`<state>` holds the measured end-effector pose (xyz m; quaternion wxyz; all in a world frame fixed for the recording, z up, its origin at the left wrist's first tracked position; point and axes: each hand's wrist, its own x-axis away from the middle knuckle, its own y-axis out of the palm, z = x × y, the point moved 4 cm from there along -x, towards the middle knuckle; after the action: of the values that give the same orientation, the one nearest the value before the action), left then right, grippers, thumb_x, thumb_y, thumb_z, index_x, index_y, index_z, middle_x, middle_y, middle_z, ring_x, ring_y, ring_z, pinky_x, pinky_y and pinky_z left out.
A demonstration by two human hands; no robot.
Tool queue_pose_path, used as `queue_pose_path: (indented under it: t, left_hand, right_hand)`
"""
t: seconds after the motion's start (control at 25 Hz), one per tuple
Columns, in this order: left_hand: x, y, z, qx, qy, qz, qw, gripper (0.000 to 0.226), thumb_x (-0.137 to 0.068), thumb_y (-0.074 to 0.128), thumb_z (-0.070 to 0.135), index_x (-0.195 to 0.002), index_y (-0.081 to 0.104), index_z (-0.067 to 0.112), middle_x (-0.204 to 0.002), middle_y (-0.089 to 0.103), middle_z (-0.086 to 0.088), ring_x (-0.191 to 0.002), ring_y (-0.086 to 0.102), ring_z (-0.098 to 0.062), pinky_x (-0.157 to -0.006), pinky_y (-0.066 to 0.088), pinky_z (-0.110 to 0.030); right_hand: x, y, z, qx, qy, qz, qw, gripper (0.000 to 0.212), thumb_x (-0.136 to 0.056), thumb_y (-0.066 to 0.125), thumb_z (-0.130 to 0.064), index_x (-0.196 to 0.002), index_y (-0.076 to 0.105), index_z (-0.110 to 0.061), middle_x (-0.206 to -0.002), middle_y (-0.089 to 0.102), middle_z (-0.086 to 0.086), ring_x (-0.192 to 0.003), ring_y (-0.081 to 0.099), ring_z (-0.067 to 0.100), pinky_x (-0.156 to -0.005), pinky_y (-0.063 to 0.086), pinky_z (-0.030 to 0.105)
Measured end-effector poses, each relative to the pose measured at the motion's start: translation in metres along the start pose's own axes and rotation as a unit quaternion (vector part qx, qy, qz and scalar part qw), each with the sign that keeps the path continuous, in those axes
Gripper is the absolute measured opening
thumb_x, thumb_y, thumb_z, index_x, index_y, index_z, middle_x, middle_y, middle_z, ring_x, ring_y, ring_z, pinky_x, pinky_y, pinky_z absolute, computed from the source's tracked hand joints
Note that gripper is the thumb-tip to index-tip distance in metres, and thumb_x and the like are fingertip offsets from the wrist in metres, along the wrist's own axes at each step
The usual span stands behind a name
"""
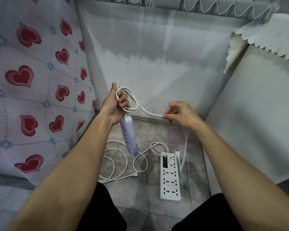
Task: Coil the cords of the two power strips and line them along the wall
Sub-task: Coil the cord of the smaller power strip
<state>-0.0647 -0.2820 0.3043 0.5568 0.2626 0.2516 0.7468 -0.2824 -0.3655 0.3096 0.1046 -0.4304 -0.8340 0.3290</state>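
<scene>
My left hand (114, 104) is shut around several loops of white cord (132, 99), and a white power strip (128, 135) hangs down from it, lifted above the floor. The same cord runs right to my right hand (178, 115), which pinches it between thumb and fingers; from there it drops to its plug (177, 153) near the floor. A second white power strip (170, 175) lies flat on the grey floor, its cord (122, 162) sprawled in loose loops to the left, ending in a plug (135, 175).
A grey wall (157, 64) with a baseboard stands straight ahead. A bed with a heart-patterned sheet (32, 80) fills the left. A white cabinet (257, 114) with a scalloped cloth on top closes the right. My knees in black sit at the bottom.
</scene>
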Motion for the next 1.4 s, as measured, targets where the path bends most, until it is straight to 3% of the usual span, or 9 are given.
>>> queue_pose_path:
  t: [0.16,0.32,0.44,0.52,0.64,0.88,1.0,1.2,1.4]
  left_hand:
    - [0.001,0.003,-0.001,-0.035,0.01,0.008,0.999,0.048,-0.1,0.027,0.054,-0.064,0.033,0.022,-0.044,0.03,0.007,-0.036,0.026,-0.009,-0.047,0.036,-0.022]
    - [0.002,0.009,-0.008,-0.122,-0.007,0.027,0.992,0.047,-0.101,0.031,0.047,-0.064,0.036,0.02,-0.044,0.038,0.003,-0.038,0.034,-0.012,-0.045,0.031,-0.023]
    - [0.006,0.014,-0.016,-0.231,-0.021,0.041,0.972,0.044,-0.099,0.039,0.044,-0.067,0.053,0.017,-0.054,0.054,-0.004,-0.047,0.049,-0.016,-0.053,0.038,-0.027]
    - [0.011,0.019,-0.022,-0.278,-0.039,0.023,0.96,0.049,-0.1,0.035,0.042,-0.069,0.058,0.013,-0.052,0.055,-0.005,-0.046,0.048,-0.017,-0.051,0.038,-0.027]
    - [0.019,0.029,-0.031,-0.33,-0.09,-0.047,0.939,0.06,-0.101,0.021,0.052,-0.066,0.048,0.011,-0.045,0.043,-0.005,-0.041,0.035,-0.016,-0.043,0.032,-0.023]
    - [0.025,0.039,-0.033,-0.318,-0.159,-0.125,0.926,0.075,-0.085,0.014,0.079,-0.063,0.042,0.012,-0.042,0.022,0.002,-0.04,0.016,-0.013,-0.042,0.018,-0.025]
    - [0.028,0.036,-0.03,-0.301,-0.177,-0.14,0.927,0.074,-0.083,0.017,0.082,-0.062,0.04,0.014,-0.041,0.02,0.004,-0.041,0.012,-0.012,-0.048,0.011,-0.028]
    - [0.025,0.027,-0.016,-0.18,-0.153,-0.121,0.964,0.067,-0.087,0.024,0.076,-0.057,0.036,0.018,-0.038,0.023,0.007,-0.035,0.017,-0.009,-0.043,0.015,-0.022]
    - [0.017,0.019,-0.005,-0.074,-0.127,-0.055,0.988,0.057,-0.088,0.041,0.069,-0.056,0.035,0.022,-0.037,0.023,0.008,-0.034,0.018,-0.007,-0.041,0.023,-0.019]
  right_hand:
    - [0.0,0.019,-0.051,0.056,-0.085,-0.072,0.992,0.02,-0.074,0.08,-0.014,-0.066,0.063,-0.019,-0.062,0.07,0.006,-0.056,0.065,0.012,-0.058,0.048,0.027]
    - [0.01,0.024,-0.088,0.037,-0.14,-0.08,0.986,0.016,-0.074,0.064,-0.001,-0.084,0.073,-0.01,-0.076,0.075,0.004,-0.072,0.07,0.011,-0.072,0.054,0.025]
    - [0.011,0.028,-0.097,0.006,-0.164,-0.074,0.984,0.017,-0.078,0.068,-0.005,-0.092,0.07,-0.015,-0.083,0.075,0.002,-0.08,0.072,0.011,-0.083,0.056,0.031]
    - [0.007,0.026,-0.094,0.001,-0.167,-0.025,0.986,0.019,-0.076,0.075,-0.018,-0.091,0.064,-0.02,-0.073,0.071,-0.001,-0.071,0.069,0.014,-0.076,0.056,0.039]
    - [-0.001,0.018,-0.082,0.045,-0.14,0.06,0.987,0.028,-0.069,0.081,-0.033,-0.082,0.059,-0.02,-0.062,0.061,0.0,-0.056,0.053,0.013,-0.06,0.045,0.034]
    - [-0.01,0.014,-0.04,-0.062,-0.034,0.034,0.997,0.044,-0.068,0.075,-0.055,-0.065,0.055,-0.016,-0.054,0.046,-0.005,-0.052,0.039,0.01,-0.054,0.032,0.027]
    - [-0.008,0.015,-0.019,-0.124,0.018,-0.024,0.992,0.044,-0.081,0.068,-0.049,-0.059,0.049,-0.016,-0.056,0.045,0.003,-0.053,0.04,0.015,-0.056,0.035,0.029]
    - [0.007,0.008,0.038,-0.228,0.106,-0.044,0.967,0.043,-0.067,0.069,-0.061,-0.064,0.053,-0.021,-0.06,0.046,0.0,-0.055,0.043,0.014,-0.061,0.036,0.029]
    - [0.012,0.005,0.065,-0.219,0.146,-0.051,0.963,0.033,-0.084,0.062,-0.047,-0.072,0.057,-0.016,-0.063,0.053,0.0,-0.058,0.047,0.013,-0.062,0.039,0.025]
